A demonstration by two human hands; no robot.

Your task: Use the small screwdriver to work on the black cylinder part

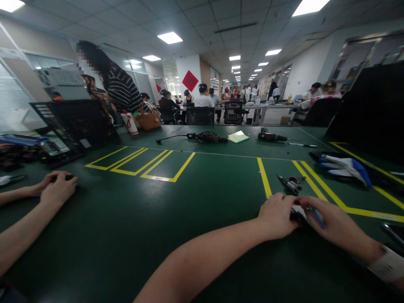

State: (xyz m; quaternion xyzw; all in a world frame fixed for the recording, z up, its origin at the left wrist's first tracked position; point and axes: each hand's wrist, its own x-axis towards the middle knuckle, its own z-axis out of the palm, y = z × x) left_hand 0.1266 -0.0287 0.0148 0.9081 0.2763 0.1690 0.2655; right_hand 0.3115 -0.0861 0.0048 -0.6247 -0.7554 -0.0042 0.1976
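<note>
Two hands meet in the head view: the left hand (277,216) and the right hand (334,223) are together, both clamped on a dark item (298,214) with a pale patch. What it is cannot be told, as the fingers cover most of it; a blurred purple part (317,216) shows by the right hand's fingers. The step in hand looks like close two-handed handling, and the next move seems to call for one hand holding firm while the other shifts its grip.

Just beyond the hands, on the worktop (217,202), lie metal bits (290,184); to their right are gloves (345,166), and farther ahead a drill (272,136) and a notepad (239,136).

Of containers, a brown bag (149,120) and a white cup (129,123) stand far ahead and left of the hands; the contents of neither can be seen. Well to the left, a co-worker's hands (59,189) close around another dark thing, mostly covered.
</note>
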